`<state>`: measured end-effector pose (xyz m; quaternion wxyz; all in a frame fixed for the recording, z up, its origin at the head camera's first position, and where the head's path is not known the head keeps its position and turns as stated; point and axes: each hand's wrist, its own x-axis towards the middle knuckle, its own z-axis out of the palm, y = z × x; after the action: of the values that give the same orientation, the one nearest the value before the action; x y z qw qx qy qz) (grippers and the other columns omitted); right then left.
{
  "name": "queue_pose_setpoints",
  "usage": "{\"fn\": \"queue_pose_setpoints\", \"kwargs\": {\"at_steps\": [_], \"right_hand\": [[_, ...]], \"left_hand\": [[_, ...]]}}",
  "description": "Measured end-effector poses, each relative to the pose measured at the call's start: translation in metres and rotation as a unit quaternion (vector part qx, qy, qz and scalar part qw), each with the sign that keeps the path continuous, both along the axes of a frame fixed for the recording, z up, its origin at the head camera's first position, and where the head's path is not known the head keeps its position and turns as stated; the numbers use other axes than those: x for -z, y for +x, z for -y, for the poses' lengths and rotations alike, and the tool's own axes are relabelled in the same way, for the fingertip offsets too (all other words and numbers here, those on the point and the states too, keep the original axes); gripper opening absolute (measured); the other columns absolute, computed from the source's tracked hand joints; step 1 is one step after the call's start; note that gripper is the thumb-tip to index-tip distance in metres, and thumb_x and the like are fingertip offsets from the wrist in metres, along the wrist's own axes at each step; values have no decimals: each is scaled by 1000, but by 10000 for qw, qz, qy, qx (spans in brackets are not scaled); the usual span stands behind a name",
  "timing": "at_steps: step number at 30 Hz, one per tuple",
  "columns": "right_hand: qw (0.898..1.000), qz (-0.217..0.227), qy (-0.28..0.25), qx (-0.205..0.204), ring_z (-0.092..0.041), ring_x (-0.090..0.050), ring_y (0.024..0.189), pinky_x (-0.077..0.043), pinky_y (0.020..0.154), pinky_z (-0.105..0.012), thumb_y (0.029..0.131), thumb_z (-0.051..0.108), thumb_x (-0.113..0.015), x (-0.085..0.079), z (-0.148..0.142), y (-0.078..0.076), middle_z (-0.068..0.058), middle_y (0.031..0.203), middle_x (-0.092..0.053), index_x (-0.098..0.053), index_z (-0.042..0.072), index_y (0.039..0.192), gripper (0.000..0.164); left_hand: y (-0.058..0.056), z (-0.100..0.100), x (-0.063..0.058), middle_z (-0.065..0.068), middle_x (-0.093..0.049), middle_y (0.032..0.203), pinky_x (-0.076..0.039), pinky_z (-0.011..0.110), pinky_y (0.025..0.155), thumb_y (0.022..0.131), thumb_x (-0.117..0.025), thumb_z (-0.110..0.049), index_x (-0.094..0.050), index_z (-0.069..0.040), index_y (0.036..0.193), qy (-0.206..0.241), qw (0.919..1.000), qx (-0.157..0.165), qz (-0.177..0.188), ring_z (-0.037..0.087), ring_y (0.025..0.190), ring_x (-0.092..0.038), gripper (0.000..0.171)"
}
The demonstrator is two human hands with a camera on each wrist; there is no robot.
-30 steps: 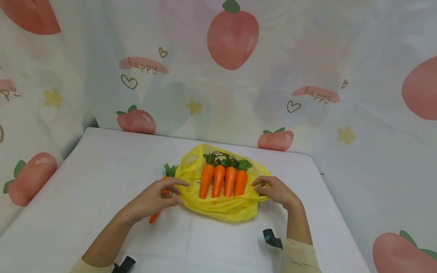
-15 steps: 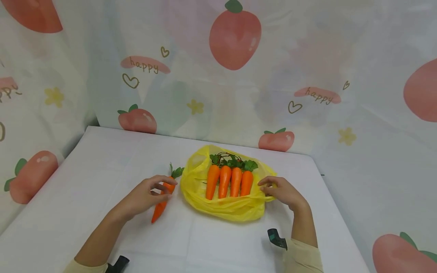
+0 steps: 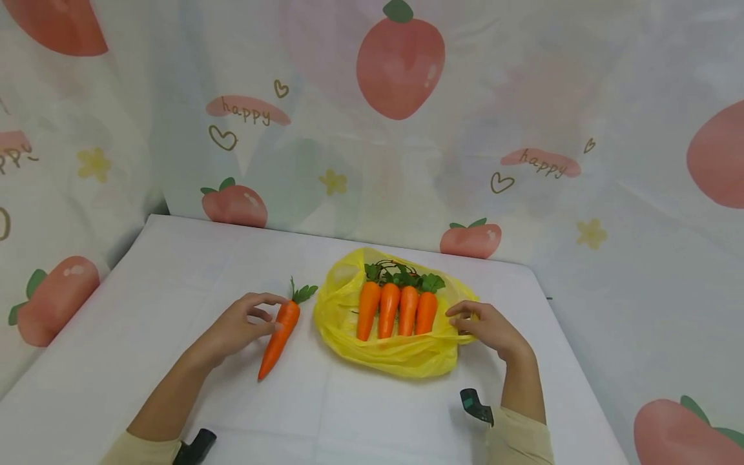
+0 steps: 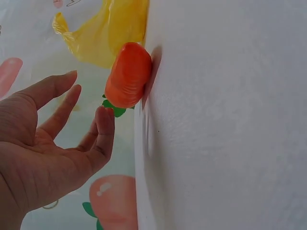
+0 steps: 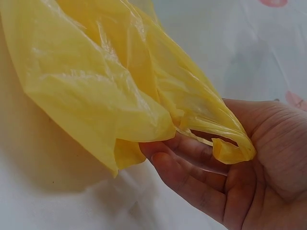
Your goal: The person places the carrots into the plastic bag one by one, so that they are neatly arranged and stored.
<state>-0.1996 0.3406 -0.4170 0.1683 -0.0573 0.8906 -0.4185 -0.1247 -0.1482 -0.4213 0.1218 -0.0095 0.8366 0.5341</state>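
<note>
A single orange carrot (image 3: 279, 341) with a green leafy top lies on the table, left of a yellow plastic bag (image 3: 386, 356). My left hand (image 3: 243, 326) is beside that carrot, its fingers spread and bent; the left wrist view shows a gap between the fingertips and the carrot (image 4: 128, 76). Several more carrots (image 3: 388, 310) lie side by side in the bag's wide mouth, tops pointing away from me. At the bag's right side my right hand (image 3: 487, 326) holds the bag's handle, which loops over its fingers (image 5: 194, 187) in the right wrist view.
A white cloth covers the table (image 3: 372, 413). Fruit-printed curtains (image 3: 325, 116) hang behind it and along both sides. Dark camera mounts (image 3: 476, 405) stick out from both wrists.
My left hand has moved left, away from the bag to the single carrot. The bag with its carrots has shifted slightly right along with my right hand.
</note>
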Motion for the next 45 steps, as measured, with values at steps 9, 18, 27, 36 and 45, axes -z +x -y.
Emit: {"fn": "queue_pose_setpoints", "kwargs": {"at_steps": [9,18,27,36,45], "right_hand": [[10000,35,-25,12,-27,-65,96,-56,88,-36,102,18,-66,1,-3,0,-14,118,-62,-71,4,121,24],[9999,71,-57,43,-27,-65,96,-56,88,-35,102,19,-66,1,-5,-1,-14,116,-61,-70,4,122,25],[9999,72,-57,52,-27,-65,95,-56,88,-36,102,17,-65,-1,-3,0,-13,113,-62,-70,4,122,25],[10000,46,-66,12,-27,-65,95,-57,89,-37,102,16,-65,-1,-2,0,-14,118,-62,-70,3,122,24],[10000,55,-53,4,-28,-65,95,-57,87,-36,102,16,-65,0,-2,1,-15,116,-62,-70,3,122,24]], "left_hand": [[-5,1,2,17,-45,148,-55,47,89,96,-73,-18,-65,-22,141,-42,9996,76,261,37,126,-50,46],[-6,0,7,18,-52,139,-57,42,85,95,-75,-15,-64,-18,142,149,9991,219,321,36,120,-52,48],[-9,-2,13,14,-50,143,-53,44,84,94,-73,-7,-68,-21,139,15,9986,475,240,35,118,-50,47],[-8,-10,16,13,-50,143,-53,40,79,88,-79,-2,-68,-21,137,-577,9967,561,68,34,117,-49,55],[-6,-12,14,14,-49,142,-55,38,79,87,-79,1,-68,-21,137,-461,9979,465,-12,35,114,-53,55]]}}
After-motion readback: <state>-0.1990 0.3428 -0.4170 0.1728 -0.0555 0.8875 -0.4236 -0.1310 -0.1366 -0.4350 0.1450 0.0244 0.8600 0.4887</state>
